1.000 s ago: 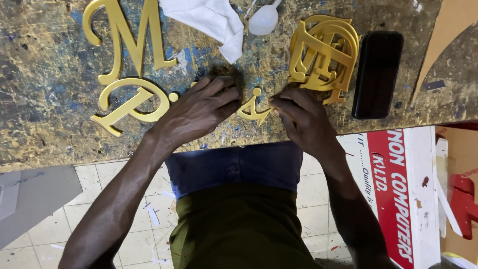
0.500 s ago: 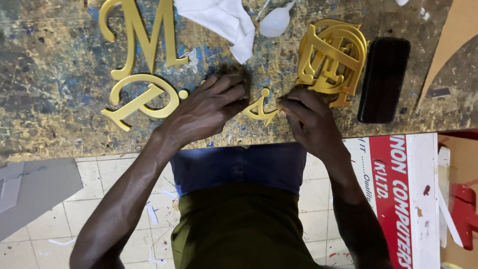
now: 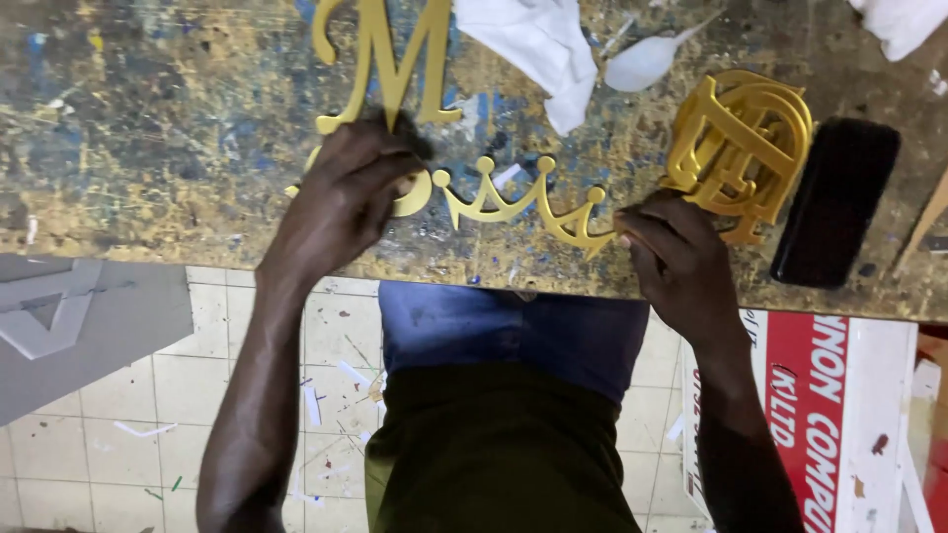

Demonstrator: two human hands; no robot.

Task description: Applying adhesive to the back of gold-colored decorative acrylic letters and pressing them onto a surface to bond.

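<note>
A flat gold crown-shaped cut-out (image 3: 513, 202) lies near the front edge of the paint-stained worktable (image 3: 148, 118). My right hand (image 3: 676, 262) pinches its right end. My left hand (image 3: 346, 202) rests palm down at its left end, covering most of a gold round letter piece (image 3: 410, 197). A gold letter cut-out with pointed strokes (image 3: 390, 59) lies just beyond my left hand. A stack of gold interlaced letter pieces (image 3: 741, 148) sits just beyond my right hand.
A white cloth (image 3: 528, 44) and a white plastic spoon (image 3: 647, 59) lie at the back. A black rectangular object (image 3: 834, 202) lies at the right. Below the table edge are a tiled floor with scraps, a grey board (image 3: 89, 326) and a red and white sign (image 3: 829, 415).
My hands have spread apart, uncovering the gold crown between them. The view has shifted closer, so the gold pieces appear further right and larger.
</note>
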